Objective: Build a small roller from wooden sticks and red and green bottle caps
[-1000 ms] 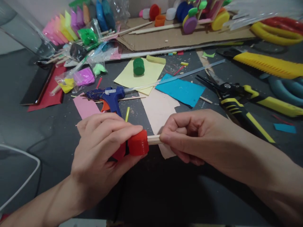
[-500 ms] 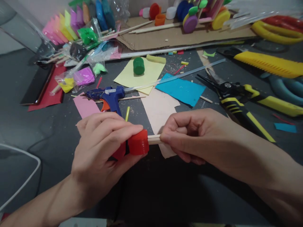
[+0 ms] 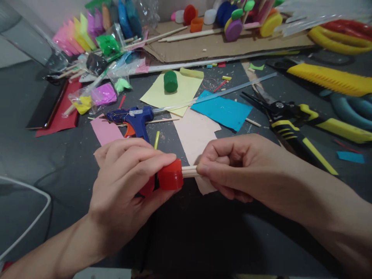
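Between the thumb and fingers of my left hand (image 3: 128,178) is a red plastic bottle cap (image 3: 171,175), turned on its side. Pale wooden sticks (image 3: 189,171) stick out from its right side, touching it. The far ends of these sticks are pinched by my right hand (image 3: 232,168), whose fingers curl over them. Behind my left hand lies a blue hot glue gun (image 3: 133,118) with an orange trigger and a long clear glue stick. A green cap (image 3: 170,81) stands on a pale yellow paper (image 3: 157,97) beyond both hands.
To the right lie pliers (image 3: 293,116) with yellow-black handles and a yellow utility knife (image 3: 331,77). Blue paper (image 3: 222,110) and pale pink paper (image 3: 193,133) lie ahead. Cardboard (image 3: 232,46) with colourful caps is at the back; a dark phone (image 3: 48,104) is at left.
Almost nothing differs. The hands, cap and sticks keep the same hold, with only a very slight shift of the whole view.
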Available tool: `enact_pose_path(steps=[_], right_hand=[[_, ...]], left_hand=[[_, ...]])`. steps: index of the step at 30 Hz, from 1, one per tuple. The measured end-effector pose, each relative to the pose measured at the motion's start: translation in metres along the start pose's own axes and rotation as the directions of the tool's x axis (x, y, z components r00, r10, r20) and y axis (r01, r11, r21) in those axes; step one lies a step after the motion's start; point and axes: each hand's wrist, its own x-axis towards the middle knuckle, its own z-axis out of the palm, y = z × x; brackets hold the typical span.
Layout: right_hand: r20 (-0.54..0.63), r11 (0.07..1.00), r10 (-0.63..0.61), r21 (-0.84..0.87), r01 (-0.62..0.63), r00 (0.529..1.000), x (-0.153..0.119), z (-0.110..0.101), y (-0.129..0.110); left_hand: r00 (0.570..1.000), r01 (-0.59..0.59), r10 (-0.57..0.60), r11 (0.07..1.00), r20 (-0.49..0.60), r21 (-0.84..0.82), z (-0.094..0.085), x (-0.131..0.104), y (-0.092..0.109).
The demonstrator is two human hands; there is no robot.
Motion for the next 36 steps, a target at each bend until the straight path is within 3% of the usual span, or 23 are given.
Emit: enact_pose_path(steps=[25, 30, 36], right_hand=[[-0.032, 1.000, 0.018, -0.012, -0.019, 0.999, -0.0011, 0.0032, -0.0041], [-0.038, 0.994, 0.048, -0.097, -0.052, 0.998, -0.0022, 0.0029, -0.0038], [0.016, 0.988, -0.002, -0.156, 0.005, 1.000, -0.0026, -0.0025, -0.0042]], left_hand=[[1.000, -0.011, 0.011, 1.000, -0.004, 0.000, 0.0005, 0.0013, -0.0023], [1.000, -0.018, 0.018, 1.000, -0.005, 0.006, -0.0006, 0.0002, -0.0047], [1.000, -0.012, 0.012, 0.999, 0.016, 0.043, -0.0001, 0.0006, -0.0077]])
